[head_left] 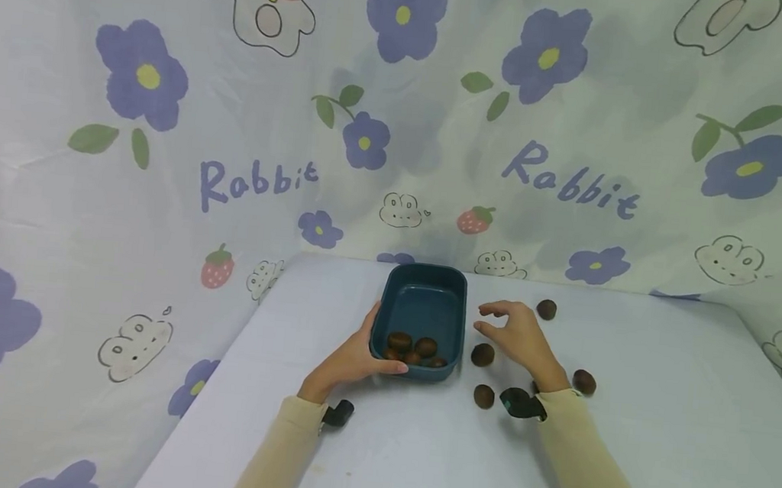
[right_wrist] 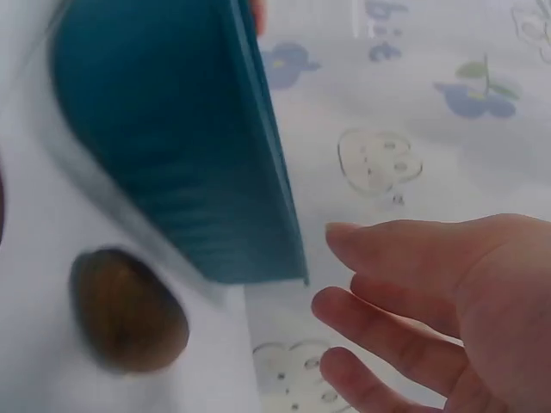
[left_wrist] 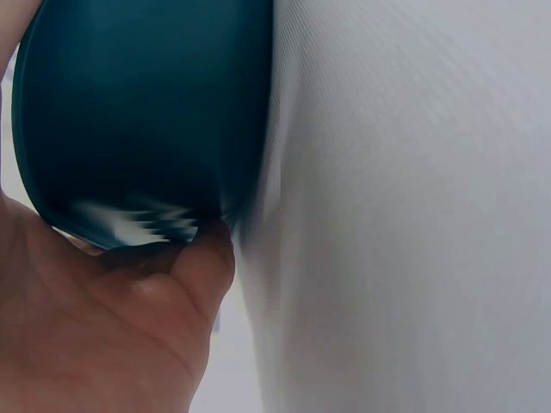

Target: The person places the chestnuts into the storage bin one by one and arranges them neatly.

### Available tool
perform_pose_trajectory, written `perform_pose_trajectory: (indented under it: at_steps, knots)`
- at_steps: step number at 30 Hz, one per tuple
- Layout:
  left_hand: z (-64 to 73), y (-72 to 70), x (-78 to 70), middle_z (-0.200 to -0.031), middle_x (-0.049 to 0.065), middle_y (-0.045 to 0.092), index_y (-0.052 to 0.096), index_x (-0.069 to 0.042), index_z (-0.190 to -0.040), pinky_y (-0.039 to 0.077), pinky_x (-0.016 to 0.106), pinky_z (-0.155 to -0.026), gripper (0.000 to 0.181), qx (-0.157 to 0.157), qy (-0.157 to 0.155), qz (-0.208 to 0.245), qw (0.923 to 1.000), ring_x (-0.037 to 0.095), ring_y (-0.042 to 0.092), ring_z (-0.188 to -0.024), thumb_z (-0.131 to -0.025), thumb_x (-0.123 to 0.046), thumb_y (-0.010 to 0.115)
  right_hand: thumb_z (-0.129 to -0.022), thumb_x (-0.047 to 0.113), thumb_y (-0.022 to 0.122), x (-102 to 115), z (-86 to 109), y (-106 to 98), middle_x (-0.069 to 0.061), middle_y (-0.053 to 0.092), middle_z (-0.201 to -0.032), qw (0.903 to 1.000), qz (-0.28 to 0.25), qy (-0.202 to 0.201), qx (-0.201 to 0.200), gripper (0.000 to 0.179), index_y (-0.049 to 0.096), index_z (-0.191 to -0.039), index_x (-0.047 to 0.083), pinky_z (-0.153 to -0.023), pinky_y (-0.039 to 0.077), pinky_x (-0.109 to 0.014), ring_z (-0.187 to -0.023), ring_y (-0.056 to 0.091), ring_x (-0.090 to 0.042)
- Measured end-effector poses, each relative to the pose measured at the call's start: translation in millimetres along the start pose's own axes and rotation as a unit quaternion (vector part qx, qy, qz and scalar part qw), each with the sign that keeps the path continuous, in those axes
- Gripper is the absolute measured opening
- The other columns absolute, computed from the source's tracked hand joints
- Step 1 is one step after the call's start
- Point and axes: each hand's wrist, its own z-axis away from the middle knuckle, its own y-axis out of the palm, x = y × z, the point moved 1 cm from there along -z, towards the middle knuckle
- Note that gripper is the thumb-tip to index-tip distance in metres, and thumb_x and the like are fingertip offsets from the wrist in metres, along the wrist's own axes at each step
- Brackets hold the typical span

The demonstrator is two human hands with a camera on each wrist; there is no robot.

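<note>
A dark teal rectangular container (head_left: pixel 426 300) stands on the white table with several brown chestnuts (head_left: pixel 426 347) gathered at its near end. My left hand (head_left: pixel 355 354) grips its near left corner, thumb along the front and fingers on the left side. In the left wrist view, that hand (left_wrist: pixel 112 318) holds the container's wall (left_wrist: pixel 146 103) closely. To the right of the container, my right hand (head_left: pixel 520 337) hovers with thumb and fingers apart and nothing between them. The right wrist view has this hand (right_wrist: pixel 422 301) beside the container (right_wrist: pixel 172 129), with one chestnut (right_wrist: pixel 129 310) below on the table.
Loose chestnuts lie right of the container: one (head_left: pixel 482 355) near its side, one (head_left: pixel 484 396) closer to me, one (head_left: pixel 547 310) farther back and one (head_left: pixel 584 382) by the right sleeve. Another is partly hidden by the right wrist. A printed curtain (head_left: pixel 435 125) hangs behind the table (head_left: pixel 430 446).
</note>
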Motion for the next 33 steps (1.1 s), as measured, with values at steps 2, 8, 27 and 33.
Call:
perform_pose_trajectory:
  at_steps: [2,8,27,33]
  knots:
    - [0.3,-0.5,0.3,-0.175,0.01,0.014,-0.009,-0.026,-0.167,0.028,0.066,-0.123,0.141,-0.002,-0.003,0.0,1.0,0.036,0.025,-0.159,-0.072,-0.058,0.09,-0.094,0.017,0.075,-5.7,2.7,-2.2,-0.021,0.072,-0.128,1.0,0.001,0.0,0.004,0.036,0.072,-0.124,-0.003,-0.106,0.051,-0.059,-0.124,0.063,-0.042]
    - [0.5,0.8,2.8,-0.174,0.013,0.017,-0.007,-0.025,-0.167,0.028,0.066,-0.123,0.14,-0.006,-0.002,0.001,1.0,0.038,0.027,-0.158,-0.072,-0.057,0.09,-0.092,0.016,0.075,-17.9,9.4,-3.4,-0.02,0.073,-0.126,0.9989,0.012,0.018,0.041,0.04,0.07,-0.127,-0.003,-0.104,0.052,-0.058,-0.122,0.064,-0.043]
    - [0.8,-1.4,2.1,-0.174,0.015,0.016,-0.007,-0.025,-0.167,0.029,0.067,-0.122,0.137,-0.002,0.004,0.008,1.0,0.039,0.027,-0.157,-0.075,-0.051,0.09,-0.079,0.008,0.085,-37.6,10.2,0.8,-0.014,0.067,-0.107,0.9906,-0.001,0.003,0.137,0.045,0.074,-0.122,-0.001,-0.09,0.055,-0.048,-0.114,0.062,-0.039]
    - [-1.0,-0.1,0.1,-0.174,0.015,0.018,-0.007,-0.025,-0.167,0.029,0.067,-0.122,0.138,0.002,0.003,0.003,1.0,0.038,0.028,-0.157,-0.074,-0.053,0.09,-0.078,0.007,0.086,-42.7,10.7,3.4,-0.012,0.072,-0.11,0.9902,0.001,-0.008,0.14,0.047,0.073,-0.122,-0.002,-0.09,0.056,-0.048,-0.108,0.064,-0.032]
